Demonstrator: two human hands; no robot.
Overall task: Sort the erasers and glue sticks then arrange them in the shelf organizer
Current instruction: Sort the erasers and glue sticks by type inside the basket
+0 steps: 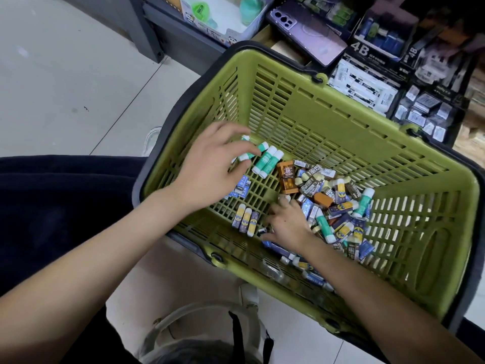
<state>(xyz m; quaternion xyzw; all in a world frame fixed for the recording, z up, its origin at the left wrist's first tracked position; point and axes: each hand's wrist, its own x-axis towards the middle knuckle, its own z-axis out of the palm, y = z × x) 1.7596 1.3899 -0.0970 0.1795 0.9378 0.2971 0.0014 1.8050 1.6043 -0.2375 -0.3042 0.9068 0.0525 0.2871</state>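
Green plastic makes up the basket (288, 68), and it has lots of slots in its sides. The left hand (210, 166) reaches into the far left corner. Its fingers are bent, and they pinch a glue stick (253, 152) with a green label and white ends. Two more sticks (267, 160) lie side by side just beside it, on the basket bottom. Near the left wrist lie some blue erasers (240, 189). Closer to the person, three blue and yellow erasers (245, 219) lie in a neat row.

The right hand (286, 222) is down low in the basket, at the edge of a big pile (336, 206). The pile is a mix of erasers and green glue sticks, all jumbled up on the right side. The right fingers point left and touch small things on the bottom. I cannot tell if they hold one. Two brown erasers (287, 177) sit between the two sticks and the pile.

Past the basket is a shelf with boxes of erasers (367, 88). A purple phone (307, 30) lies there too. The floor (65, 74) on the left is pale tile.
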